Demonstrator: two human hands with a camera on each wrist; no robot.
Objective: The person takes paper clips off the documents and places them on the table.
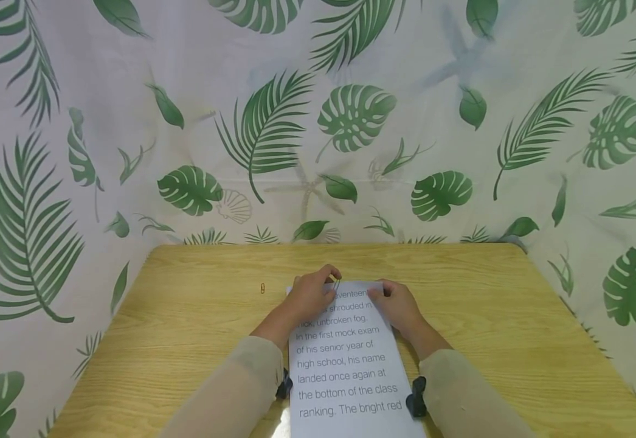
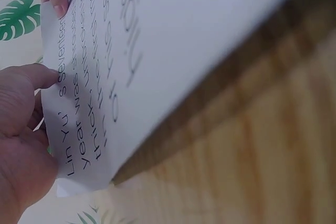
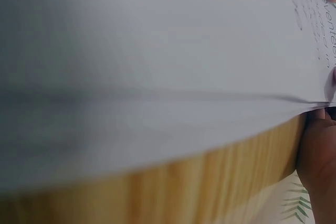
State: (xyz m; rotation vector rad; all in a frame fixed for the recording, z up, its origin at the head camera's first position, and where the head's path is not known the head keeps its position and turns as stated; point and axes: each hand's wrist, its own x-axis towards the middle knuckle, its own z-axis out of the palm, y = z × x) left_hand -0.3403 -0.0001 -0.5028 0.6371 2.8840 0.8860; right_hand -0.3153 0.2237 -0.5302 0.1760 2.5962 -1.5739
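Observation:
A stack of printed paper sheets (image 1: 345, 365) lies lengthwise before me, large black text on its top page. At its top edge my left hand (image 1: 309, 298) pinches a thin, looped paper clip (image 1: 337, 283) between thumb and index finger. My right hand (image 1: 400, 307) grips the upper right corner, thumb on the printed face and fingers behind. In the left wrist view the left hand (image 2: 23, 129) is against the paper's top edge, and the clip cannot be made out. The right wrist view shows layered sheet edges (image 3: 210, 121) running to the right hand (image 3: 317, 156).
A reddish-brown paper clip (image 1: 262, 288) lies on the wooden table (image 1: 197, 316), left of the sheets. Behind the table hangs a white cloth (image 1: 373, 201) with green leaf prints. Dark bands (image 1: 416, 396) sit at both wrists over the sleeves.

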